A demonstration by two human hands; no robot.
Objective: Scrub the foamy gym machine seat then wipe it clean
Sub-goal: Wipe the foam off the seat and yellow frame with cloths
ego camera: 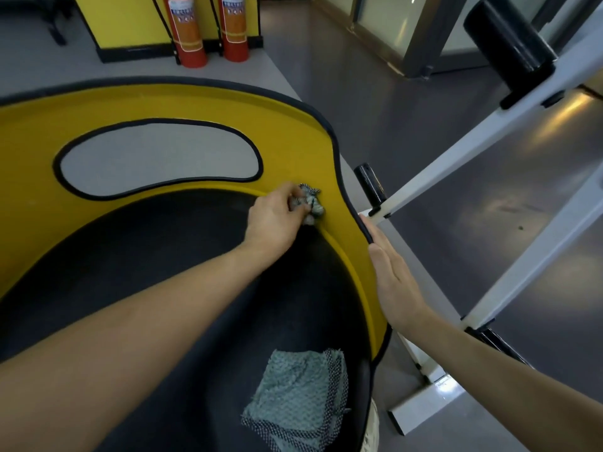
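Under the left hand (274,220), which bunches a limp rag (311,203), sits the gym machine seat (163,243), likely firm and slick; the right hand (394,278), fingers straight, steadies its side, a sound hold.

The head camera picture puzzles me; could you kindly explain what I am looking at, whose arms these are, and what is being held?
There is only one picture. It comes from a camera worn on a person's head that looks down, so both bare arms are that person's own. The left hand grips a bunched cloth and presses it on the yellow panel, where it meets the black seat pad of a gym machine. The right hand lies flat, fingers straight, against the panel's outer edge. A folded green cloth lies on the pad nearer the person. The machine's white frame stands to the right. Two red fire extinguishers stand on the floor behind.
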